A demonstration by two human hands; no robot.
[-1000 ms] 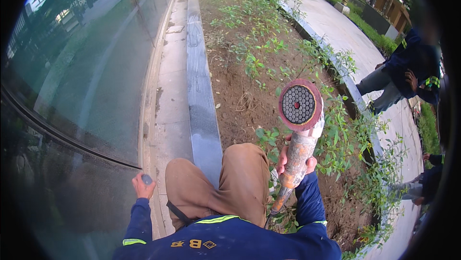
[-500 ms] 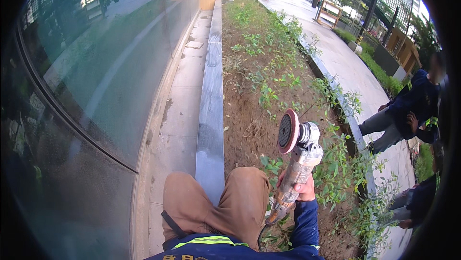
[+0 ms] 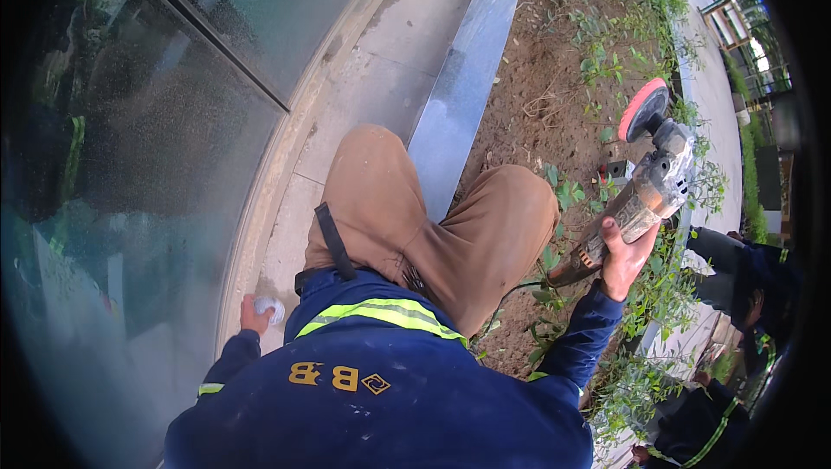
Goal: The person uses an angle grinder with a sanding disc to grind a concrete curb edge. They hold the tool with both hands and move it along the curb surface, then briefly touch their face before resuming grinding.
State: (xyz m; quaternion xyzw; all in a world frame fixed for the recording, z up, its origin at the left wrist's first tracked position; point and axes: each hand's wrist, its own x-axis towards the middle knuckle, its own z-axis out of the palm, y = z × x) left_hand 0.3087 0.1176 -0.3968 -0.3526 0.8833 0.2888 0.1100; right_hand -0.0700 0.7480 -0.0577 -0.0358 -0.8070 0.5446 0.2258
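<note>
My right hand grips a worn angle grinder by its body, tilted up over the planting bed to the right of my knees, with a pink-edged round pad on its head. A cable runs from its lower end beside my leg. Low at the left, next to the glass wall, my left hand holds a small pale round object, too small to name. My knees straddle a grey stone ledge.
A glass wall with a pale narrow walkway lines my left. The soil bed has low plants and a small grey box. Beyond its kerb, a pavement runs past two co-workers in dark, striped clothing.
The view has swung down and toward the left. The grinder now sits farther right, its pad turned from facing me to side-on. My left hand, out of sight half a second ago, shows again.
</note>
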